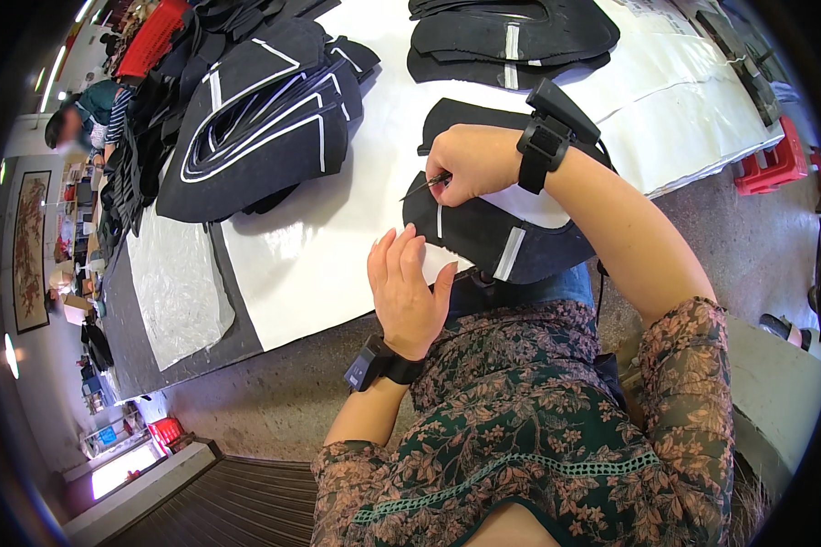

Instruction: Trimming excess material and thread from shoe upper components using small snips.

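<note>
A curved black sheet piece (479, 228) lies flat at the table's near edge, with a short white strip (511, 253) across it and a thinner white line near its left end. Over that left end my right hand (474, 159) is closed round a thin, dark pointed tool (416, 191); its tip points left, and its exact kind is hidden by my fingers. My left hand (405, 296) rests open, fingers stretched, with the fingertips at the piece's lower left edge. Partly behind my right hand lies another black piece (456, 117).
Black pieces with white lines are piled at the left (265, 173); more black pieces (515, 41) lie at the back. White sheeting (287, 283) covers much of the table, and clear plastic (178, 296) lies left. A red stool (772, 162) stands right. Another person (87, 114) is far left.
</note>
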The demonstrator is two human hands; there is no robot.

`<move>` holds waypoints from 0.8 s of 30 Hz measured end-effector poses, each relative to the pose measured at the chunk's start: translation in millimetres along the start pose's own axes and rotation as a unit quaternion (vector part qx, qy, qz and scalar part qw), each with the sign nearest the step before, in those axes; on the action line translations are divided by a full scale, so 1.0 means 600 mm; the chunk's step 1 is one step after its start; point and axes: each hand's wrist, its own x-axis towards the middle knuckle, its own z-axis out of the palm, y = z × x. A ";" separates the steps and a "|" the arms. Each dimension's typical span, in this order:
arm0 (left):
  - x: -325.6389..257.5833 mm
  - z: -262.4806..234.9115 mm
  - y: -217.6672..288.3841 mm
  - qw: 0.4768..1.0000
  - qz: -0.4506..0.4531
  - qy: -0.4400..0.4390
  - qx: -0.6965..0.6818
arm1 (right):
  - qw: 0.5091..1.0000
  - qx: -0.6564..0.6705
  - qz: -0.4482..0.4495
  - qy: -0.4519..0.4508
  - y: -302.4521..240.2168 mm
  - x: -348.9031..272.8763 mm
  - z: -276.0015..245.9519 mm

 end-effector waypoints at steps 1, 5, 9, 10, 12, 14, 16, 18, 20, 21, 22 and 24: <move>0.002 -0.001 0.001 1.000 0.000 0.003 -0.004 | 1.000 -0.003 -0.002 0.001 0.001 0.001 0.000; 0.007 -0.009 0.011 0.999 0.006 -0.033 0.025 | 1.000 -0.001 0.002 -0.008 0.006 0.002 0.005; 0.008 -0.010 0.011 0.999 0.003 -0.028 0.017 | 1.000 0.002 0.014 0.005 0.004 0.003 0.003; 0.009 -0.011 0.011 1.000 -0.004 -0.029 0.009 | 0.999 0.012 0.028 0.011 0.001 0.001 -0.006; 0.012 -0.014 0.013 0.999 -0.005 -0.032 0.009 | 0.999 0.020 0.042 0.020 0.006 0.002 -0.014; 0.016 -0.017 0.015 0.999 -0.005 -0.034 0.009 | 0.998 0.013 0.024 0.052 0.021 0.009 -0.013; 0.017 -0.018 0.014 0.999 -0.010 -0.040 0.006 | 0.998 0.006 0.028 0.063 0.029 0.013 -0.006; 0.021 -0.018 0.013 0.999 -0.005 -0.035 0.006 | 0.996 -0.007 0.045 0.074 0.031 0.020 0.000; 0.027 -0.019 0.014 0.999 0.001 -0.031 0.006 | 0.996 -0.015 0.043 0.080 0.035 0.023 0.003; 0.033 -0.019 0.014 0.999 0.019 -0.026 0.007 | 0.995 -0.024 0.042 0.083 0.038 0.025 0.004; 0.041 -0.020 0.010 0.999 0.036 -0.019 0.010 | 0.994 -0.044 0.056 0.087 0.038 0.036 0.005; 0.055 -0.020 0.007 0.998 0.052 -0.021 0.022 | 0.992 -0.068 0.067 0.080 0.035 0.042 0.012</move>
